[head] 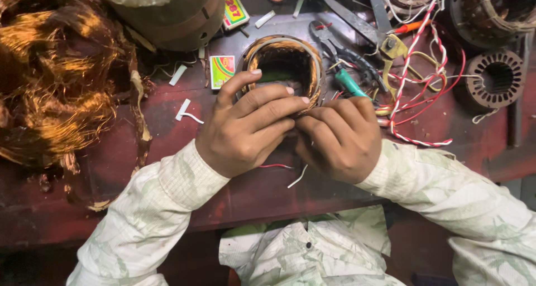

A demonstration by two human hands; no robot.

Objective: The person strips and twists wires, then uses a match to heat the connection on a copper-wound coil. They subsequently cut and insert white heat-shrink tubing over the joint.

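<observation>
Head view: I see the stator (286,63) standing at table (111,169) centre, bore axis upright, opening facing up. Left hand (245,127) grips its near rim, fingers curled. Right hand (338,138) is closed beside it; what it pinches, I cannot tell.

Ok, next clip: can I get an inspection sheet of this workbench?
Surface: worn dark red bench, scuffed.
Job's things: round copper-wound stator; left hand on its rim, right hand beside it.
Clutter: green-handled pliers, grey scissors, two colourful small boxes, white paper slips.
Fingers: both hands' pinched together; what they grip is hidden.
Cables: red-and-white twisted wire.
Surroundings: tangled copper wire heap, empty stator core.
</observation>
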